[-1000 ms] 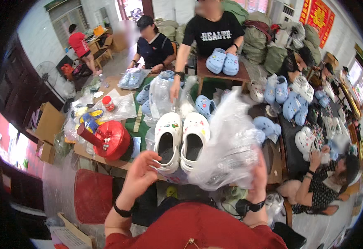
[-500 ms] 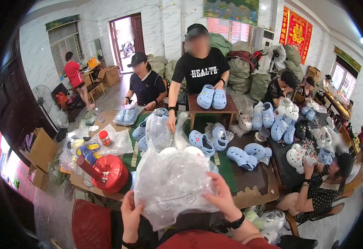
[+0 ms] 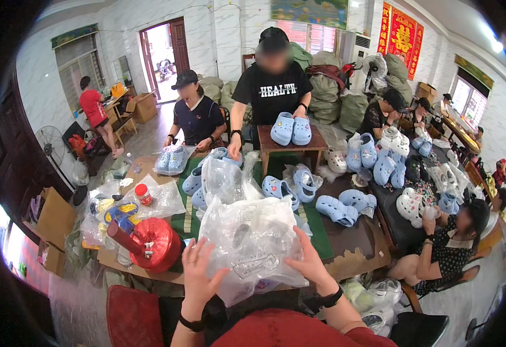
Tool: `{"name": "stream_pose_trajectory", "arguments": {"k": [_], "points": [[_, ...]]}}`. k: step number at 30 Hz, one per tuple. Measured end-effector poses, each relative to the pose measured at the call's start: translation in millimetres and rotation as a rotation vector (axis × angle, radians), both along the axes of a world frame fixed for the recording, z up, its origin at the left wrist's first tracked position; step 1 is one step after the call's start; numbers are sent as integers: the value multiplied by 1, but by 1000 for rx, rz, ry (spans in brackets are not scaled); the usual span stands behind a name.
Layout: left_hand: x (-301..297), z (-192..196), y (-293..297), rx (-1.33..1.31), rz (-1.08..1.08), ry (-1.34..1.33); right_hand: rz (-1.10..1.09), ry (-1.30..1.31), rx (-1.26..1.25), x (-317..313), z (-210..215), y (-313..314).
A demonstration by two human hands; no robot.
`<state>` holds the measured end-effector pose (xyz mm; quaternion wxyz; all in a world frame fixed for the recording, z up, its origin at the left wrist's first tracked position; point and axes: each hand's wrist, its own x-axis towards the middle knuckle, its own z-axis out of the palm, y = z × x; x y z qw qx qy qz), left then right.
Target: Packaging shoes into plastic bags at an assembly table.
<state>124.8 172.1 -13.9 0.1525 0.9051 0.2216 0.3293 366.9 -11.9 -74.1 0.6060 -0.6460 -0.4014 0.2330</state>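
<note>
A crinkled clear plastic bag (image 3: 256,269) lies at the near table edge in front of me, with pale shapes dimly visible through it. My left hand (image 3: 202,272) is at its left side, fingers spread and thumb against the plastic. On the other side my right hand (image 3: 311,263) rests along the bag's edge, fingers stretched out. Just beyond is another clear bag (image 3: 221,179). Light blue clogs with charms surround it: a clog (image 3: 279,189) to the right, another clog (image 3: 192,181) to the left.
A red round container (image 3: 156,246) and a red-lidded jar (image 3: 143,195) stand on the left. Across the table, a person in a black shirt (image 3: 273,95) is behind a small wooden stand (image 3: 293,151) bearing blue clogs. More clogs (image 3: 337,209) lie right. A red chair (image 3: 133,318) is near left.
Both hands have loosened from the bag's edges and spread their fingers. The bag has settled lower and flatter, covering the white clogs that showed at its top. My view has shifted slightly.
</note>
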Motion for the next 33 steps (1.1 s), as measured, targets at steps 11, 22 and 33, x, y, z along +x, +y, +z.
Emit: {"name": "stream_pose_trajectory", "arguments": {"k": [11, 22, 33], "points": [[39, -54, 18, -180, -344, 284, -252, -86, -231, -9, 13, -18], [65, -53, 25, -82, -253, 236, -206, -74, -291, -6, -4, -36], [86, -72, 30, -228, -205, 275, -261, 194, 35, 20, -20, -21]]}}
